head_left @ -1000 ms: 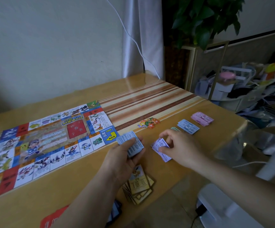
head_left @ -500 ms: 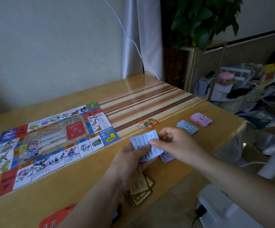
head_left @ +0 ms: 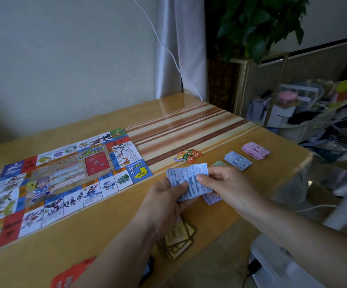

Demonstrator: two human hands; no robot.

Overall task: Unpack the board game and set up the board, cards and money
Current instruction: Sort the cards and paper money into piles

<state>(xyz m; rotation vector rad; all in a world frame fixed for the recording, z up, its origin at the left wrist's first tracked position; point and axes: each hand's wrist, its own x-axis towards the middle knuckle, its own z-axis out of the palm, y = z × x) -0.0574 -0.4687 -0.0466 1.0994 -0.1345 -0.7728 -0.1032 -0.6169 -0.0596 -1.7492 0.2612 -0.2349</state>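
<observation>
Left hand (head_left: pixel 165 204) grips the fanned blue banknotes (head_left: pixel 182 175); right hand (head_left: pixel 230 183) pinches the top one. Best slide it off singly.

We log a wooden table (head_left: pixel 189 121) with a striped band across it. Lying flat on it are the game board (head_left: pixel 60 179) at left, coloured tokens (head_left: pixel 187 155) off its right corner, then a blue note stack (head_left: pixel 238 160) and a pink note stack (head_left: pixel 255 150). Gold-bordered cards (head_left: pixel 179 240) overhang the near edge.
</observation>
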